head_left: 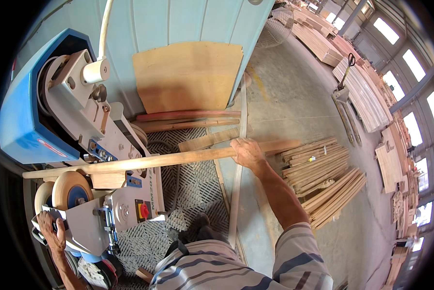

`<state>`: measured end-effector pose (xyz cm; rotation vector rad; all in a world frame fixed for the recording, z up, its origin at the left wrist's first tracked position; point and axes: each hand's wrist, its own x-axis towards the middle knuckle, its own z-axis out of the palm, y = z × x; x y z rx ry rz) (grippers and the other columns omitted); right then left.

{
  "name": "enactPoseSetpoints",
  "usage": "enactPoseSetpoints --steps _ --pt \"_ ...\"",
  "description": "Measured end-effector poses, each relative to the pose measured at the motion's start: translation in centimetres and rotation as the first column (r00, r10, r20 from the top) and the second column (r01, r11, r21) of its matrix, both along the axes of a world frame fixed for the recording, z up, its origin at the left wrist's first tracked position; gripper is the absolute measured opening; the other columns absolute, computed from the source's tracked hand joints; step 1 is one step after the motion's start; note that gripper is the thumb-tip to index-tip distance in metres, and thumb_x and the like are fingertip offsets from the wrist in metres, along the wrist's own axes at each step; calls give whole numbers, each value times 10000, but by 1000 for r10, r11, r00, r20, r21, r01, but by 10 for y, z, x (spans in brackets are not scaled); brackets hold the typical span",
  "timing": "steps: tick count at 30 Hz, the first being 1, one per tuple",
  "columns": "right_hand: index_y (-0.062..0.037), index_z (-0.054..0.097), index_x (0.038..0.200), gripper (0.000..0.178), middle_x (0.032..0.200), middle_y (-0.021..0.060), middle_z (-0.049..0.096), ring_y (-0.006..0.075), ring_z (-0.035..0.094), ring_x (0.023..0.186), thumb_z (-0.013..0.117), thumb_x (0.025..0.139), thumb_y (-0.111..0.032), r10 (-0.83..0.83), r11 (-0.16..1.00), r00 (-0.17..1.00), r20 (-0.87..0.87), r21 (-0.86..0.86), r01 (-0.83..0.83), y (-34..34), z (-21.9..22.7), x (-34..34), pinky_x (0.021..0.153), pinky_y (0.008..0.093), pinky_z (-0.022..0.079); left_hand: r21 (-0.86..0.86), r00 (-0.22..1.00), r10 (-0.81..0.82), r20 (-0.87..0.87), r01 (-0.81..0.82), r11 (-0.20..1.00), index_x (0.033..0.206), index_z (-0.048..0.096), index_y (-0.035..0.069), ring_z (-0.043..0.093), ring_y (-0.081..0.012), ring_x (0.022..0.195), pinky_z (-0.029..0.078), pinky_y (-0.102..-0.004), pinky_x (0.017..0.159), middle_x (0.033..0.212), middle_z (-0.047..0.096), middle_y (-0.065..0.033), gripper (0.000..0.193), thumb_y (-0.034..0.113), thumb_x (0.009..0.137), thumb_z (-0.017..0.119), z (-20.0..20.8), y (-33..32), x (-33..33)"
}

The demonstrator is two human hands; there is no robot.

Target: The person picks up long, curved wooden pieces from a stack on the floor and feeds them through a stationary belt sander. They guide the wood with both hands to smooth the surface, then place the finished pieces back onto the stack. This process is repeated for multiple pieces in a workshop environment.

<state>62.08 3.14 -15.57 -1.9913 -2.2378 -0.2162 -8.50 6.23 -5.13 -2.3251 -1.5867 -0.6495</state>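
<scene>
A long, round wooden pole [188, 157] lies across a blue and grey sanding machine [21, 111], passing above its tan feed wheels [73, 190]. My right hand [248, 152] is closed around the pole toward its right end, which is blurred. At the machine's lower left, my left hand [51, 231] grips a small black handle [61, 224] beside the wheels; part of that handle is hidden by the fingers. A red knob [143, 210] on a yellow plate sits on the machine's front panel.
Bundles of wooden poles [318, 169] lie on the floor to the right. A patterned mat [197, 183] is under my feet. A plywood sheet [188, 75] leans on a light-blue wall, with loose strips below. Farther right are a pallet jack [343, 96] and stacked boards [364, 96].
</scene>
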Motion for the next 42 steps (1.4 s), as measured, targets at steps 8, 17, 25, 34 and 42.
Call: enactPoseSetpoints --steps 8,17,25,34,42 --pt "-77 535 851 323 808 108 628 291 633 830 736 608 -144 21 999 999 -37 35 -20 0 -1 1 714 401 511 -1 1000 10 5 -9 1000 801 447 -40 437 -404 772 345 -529 957 773 411 -191 310 254 860 525 -1 1 -3" --pt "-83 547 863 340 817 99 632 284 638 842 758 612 -172 -4 1000 1000 -23 3 4 1 1 -2 725 388 515 -47 997 3 -74 -6 999 908 489 -61 484 -442 916 298 -555 1026 881 485 -216 333 267 874 537 5 -3 1" --pt "-90 532 826 330 780 90 628 276 636 808 754 592 -162 9 999 1000 -22 41 -8 1 2 -3 692 391 514 16 1000 -27 0 27 1000 763 408 -21 399 -374 738 356 -481 792 743 369 -170 332 272 848 539 6 1 10" --pt "-94 548 896 386 825 90 636 273 632 859 783 616 -216 -6 1000 1000 -16 -5 6 3 1 -5 735 392 509 -2 999 -33 26 33 999 733 384 -13 371 -352 716 344 -451 762 726 348 -158 342 274 855 525 15 -1 24" --pt "-92 550 897 354 836 94 640 283 632 874 755 625 -189 -19 1000 999 -43 -12 18 2 -2 -6 742 396 506 129 992 -76 -103 89 988 761 411 -19 403 -376 749 358 -479 836 751 380 -173 310 254 847 530 18 0 26"
